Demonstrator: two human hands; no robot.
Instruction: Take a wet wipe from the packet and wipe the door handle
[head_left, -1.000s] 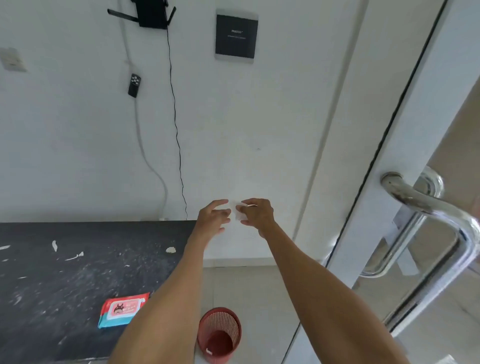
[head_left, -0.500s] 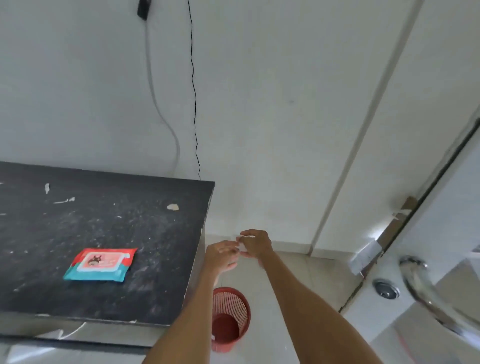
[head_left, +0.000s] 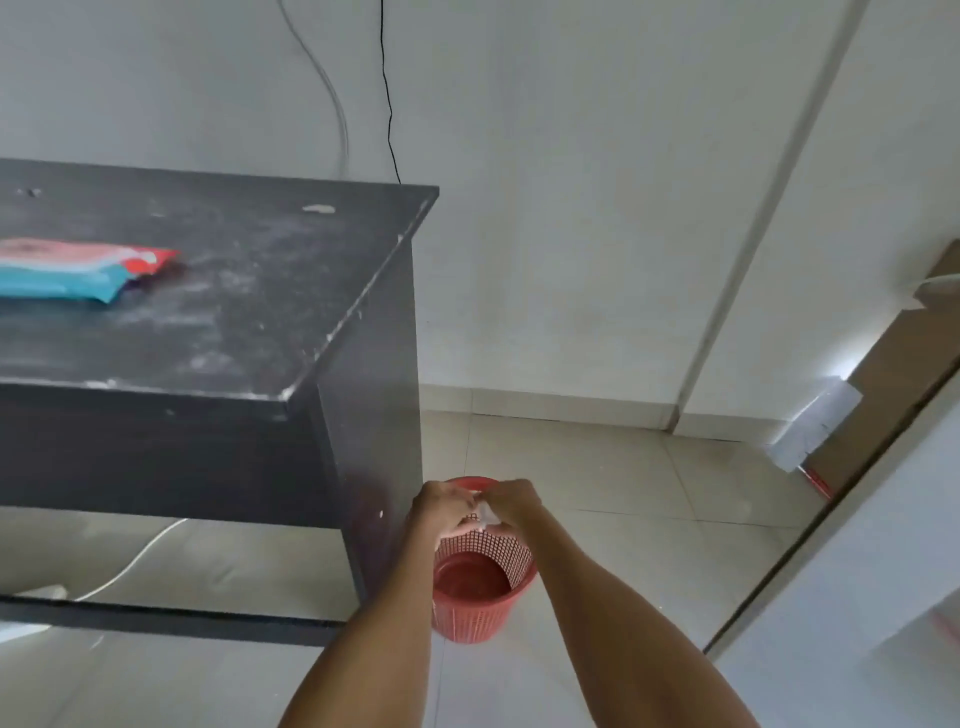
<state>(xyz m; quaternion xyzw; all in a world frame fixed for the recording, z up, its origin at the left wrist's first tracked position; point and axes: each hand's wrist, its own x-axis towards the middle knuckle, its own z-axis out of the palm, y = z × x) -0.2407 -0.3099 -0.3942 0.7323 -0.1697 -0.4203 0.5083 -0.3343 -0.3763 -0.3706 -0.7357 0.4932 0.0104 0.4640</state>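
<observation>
Both hands meet over the red mesh waste basket (head_left: 480, 587) on the floor. My left hand (head_left: 444, 512) and my right hand (head_left: 514, 501) pinch a small crumpled white wet wipe (head_left: 488, 514) between their fingertips, just above the basket's rim. The red and teal wet wipe packet (head_left: 78, 273) lies flat on the black table (head_left: 249, 312) at the left. The door handle is out of view; only the door's edge (head_left: 831, 597) shows at the lower right.
The black table's side panel stands right beside the basket. White and black cables hang down the white wall (head_left: 571, 156). A white cable lies on the tiled floor (head_left: 597, 467) under the table. Cardboard with a paper label (head_left: 815, 421) leans at the right.
My view has dropped from the door handle toward the floor. Both hands, still together on the wipe, have moved down to just above the red basket.
</observation>
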